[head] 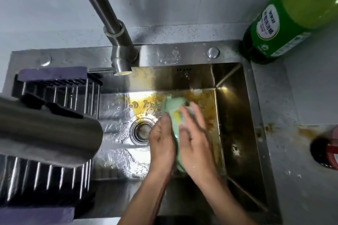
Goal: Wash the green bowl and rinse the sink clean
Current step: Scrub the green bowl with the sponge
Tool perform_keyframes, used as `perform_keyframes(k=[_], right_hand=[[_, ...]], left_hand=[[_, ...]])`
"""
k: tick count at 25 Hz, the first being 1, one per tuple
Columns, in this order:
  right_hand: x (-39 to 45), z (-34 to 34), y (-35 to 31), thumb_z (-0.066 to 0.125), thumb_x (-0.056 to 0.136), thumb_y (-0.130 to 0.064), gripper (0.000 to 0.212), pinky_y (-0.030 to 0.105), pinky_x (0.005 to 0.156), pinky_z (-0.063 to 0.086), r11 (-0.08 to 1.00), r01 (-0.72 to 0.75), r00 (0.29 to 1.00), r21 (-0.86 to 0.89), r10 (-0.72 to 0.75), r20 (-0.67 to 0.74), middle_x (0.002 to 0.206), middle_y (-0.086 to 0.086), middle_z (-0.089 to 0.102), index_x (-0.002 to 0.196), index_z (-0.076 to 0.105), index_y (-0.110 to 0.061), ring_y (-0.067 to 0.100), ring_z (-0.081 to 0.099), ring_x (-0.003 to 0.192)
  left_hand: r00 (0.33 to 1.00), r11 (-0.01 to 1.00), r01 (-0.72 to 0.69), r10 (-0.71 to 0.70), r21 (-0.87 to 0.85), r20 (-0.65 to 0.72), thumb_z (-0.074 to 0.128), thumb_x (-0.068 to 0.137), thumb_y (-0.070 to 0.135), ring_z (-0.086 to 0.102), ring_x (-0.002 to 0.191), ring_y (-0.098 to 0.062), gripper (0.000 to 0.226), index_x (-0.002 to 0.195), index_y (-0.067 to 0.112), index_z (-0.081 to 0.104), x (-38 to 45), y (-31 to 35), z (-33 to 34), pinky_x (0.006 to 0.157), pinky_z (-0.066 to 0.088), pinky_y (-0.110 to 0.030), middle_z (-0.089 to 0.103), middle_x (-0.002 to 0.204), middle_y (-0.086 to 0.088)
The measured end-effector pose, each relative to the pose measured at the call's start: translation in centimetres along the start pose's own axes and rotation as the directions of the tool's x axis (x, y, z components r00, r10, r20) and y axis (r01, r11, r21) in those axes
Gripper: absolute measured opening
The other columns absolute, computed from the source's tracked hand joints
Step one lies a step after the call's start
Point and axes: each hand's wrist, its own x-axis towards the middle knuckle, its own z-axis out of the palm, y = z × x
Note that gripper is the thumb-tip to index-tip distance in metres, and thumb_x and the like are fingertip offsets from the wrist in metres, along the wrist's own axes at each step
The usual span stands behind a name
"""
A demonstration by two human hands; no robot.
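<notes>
Around the hands, the sink (236,100) is brushed steel, wet and glossy, its floor smeared with yellow-orange residue. Between them, the green bowl (173,107) looks like smooth matt plastic. Above them, the faucet (117,31) is satin-finished metal. Left of them, the rack (54,93) has shiny metal bars. Up right, the bottle (285,23) is glossy green plastic; the tabletop (301,179) is speckled, matt and stained.

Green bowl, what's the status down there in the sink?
Left hand grips green bowl on edge. Right hand flat inside, rubbing. Yellow residue in bowl and on sink floor. Nothing blocking.
</notes>
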Motion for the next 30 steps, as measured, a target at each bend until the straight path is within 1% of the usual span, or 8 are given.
perform_keyframes(k=[3, 5, 13, 17, 20, 24, 27, 30], right_hand=[[2.6, -1.0, 0.6, 0.049, 0.100, -0.014, 0.036, 0.006, 0.097, 0.034, 0.953, -0.180, 0.983, 0.246, 0.183, 0.008, 0.132, -0.017, 0.044, 0.136, 0.050, -0.022, -0.015, 0.043, 0.116], [3.5, -1.6, 1.6, 0.057, 0.096, -0.015, 0.022, 0.022, 0.089, 0.037, 0.957, -0.265, 0.964, 0.117, 0.259, 0.066, 0.108, -0.017, 0.048, 0.116, 0.052, -0.023, 0.003, 0.049, 0.107], [3.1, -3.0, 3.0, 0.061, 0.093, -0.016, 0.035, 0.013, 0.104, 0.033, 0.970, -0.112, 0.944, -0.215, 0.172, 0.283, 0.124, -0.002, 0.053, 0.127, 0.066, -0.024, 0.011, 0.051, 0.116], [3.7, -3.3, 2.9, 0.067, 0.090, -0.013, 0.017, 0.019, 0.082, 0.046, 0.966, -0.259, 0.931, -0.020, 0.256, 0.259, 0.112, -0.007, 0.061, 0.101, 0.067, -0.025, 0.009, 0.057, 0.104], [3.6, -3.0, 3.1, 0.071, 0.087, -0.021, 0.005, 0.028, 0.077, 0.045, 0.967, -0.179, 0.964, -0.183, 0.209, 0.166, 0.096, -0.007, 0.063, 0.084, 0.068, -0.023, 0.012, 0.058, 0.092], [4.1, -2.2, 3.3, 0.058, 0.095, -0.014, 0.006, 0.017, 0.079, 0.045, 0.982, -0.141, 0.950, -0.123, 0.169, 0.261, 0.101, 0.000, 0.065, 0.099, 0.063, -0.012, 0.010, 0.061, 0.092], [3.7, -2.1, 3.6, 0.054, 0.096, -0.019, 0.016, 0.032, 0.088, 0.046, 0.939, -0.140, 0.932, -0.313, 0.232, 0.278, 0.112, 0.006, 0.064, 0.110, 0.060, -0.014, 0.023, 0.060, 0.104], [3.7, -2.3, 3.0, 0.057, 0.096, -0.017, 0.009, 0.027, 0.079, 0.048, 0.982, -0.135, 0.911, -0.129, 0.175, 0.373, 0.105, -0.001, 0.067, 0.103, 0.063, -0.016, 0.015, 0.062, 0.097]], left_hand=[[0.992, 0.963, 0.106, -0.120, -0.249, -0.038, 0.048, 0.101, 0.035, 0.068, 0.070, -0.019, 0.034, 0.096, 0.009, 0.070, -0.7, 0.1, 0.1, 0.060, 0.057, -0.025, 0.075, 0.084, -0.010], [0.988, 0.958, 0.106, -0.133, -0.266, -0.082, 0.052, 0.098, 0.040, 0.068, 0.072, -0.021, 0.034, 0.101, 0.010, 0.068, -0.4, 0.5, -0.4, 0.066, 0.058, -0.030, 0.074, 0.085, -0.010], [0.962, 0.931, 0.145, -0.213, -0.336, -0.172, 0.056, 0.097, 0.042, 0.069, 0.089, -0.028, 0.041, 0.113, 0.006, 0.066, 0.3, 0.8, -1.2, 0.077, 0.059, -0.039, 0.071, 0.103, -0.015], [0.962, 0.928, 0.200, -0.247, -0.315, -0.115, 0.054, 0.099, 0.038, 0.069, 0.080, -0.025, 0.035, 0.108, 0.007, 0.068, -0.5, 0.8, -0.1, 0.071, 0.060, -0.035, 0.071, 0.096, -0.018], [0.958, 0.927, 0.178, -0.240, -0.331, -0.158, 0.055, 0.097, 0.042, 0.069, 0.085, -0.027, 0.039, 0.111, 0.007, 0.066, -0.1, 0.8, -0.5, 0.084, 0.058, -0.046, 0.071, 0.098, -0.018], [0.954, 0.933, 0.193, -0.251, -0.303, -0.167, 0.056, 0.096, 0.044, 0.070, 0.098, -0.033, 0.046, 0.117, 0.004, 0.064, 0.0, 0.5, -0.7, 0.092, 0.055, -0.049, 0.072, 0.107, -0.020], [0.953, 0.935, 0.172, -0.237, -0.310, -0.187, 0.055, 0.097, 0.042, 0.070, 0.090, -0.030, 0.036, 0.107, 0.009, 0.068, 0.1, 0.5, -0.9, 0.089, 0.055, -0.048, 0.073, 0.096, -0.014], [0.950, 0.922, 0.195, -0.262, -0.335, -0.167, 0.055, 0.097, 0.040, 0.069, 0.102, -0.034, 0.040, 0.117, 0.007, 0.066, -0.4, -0.1, -0.6, 0.097, 0.052, -0.050, 0.073, 0.110, -0.016]])
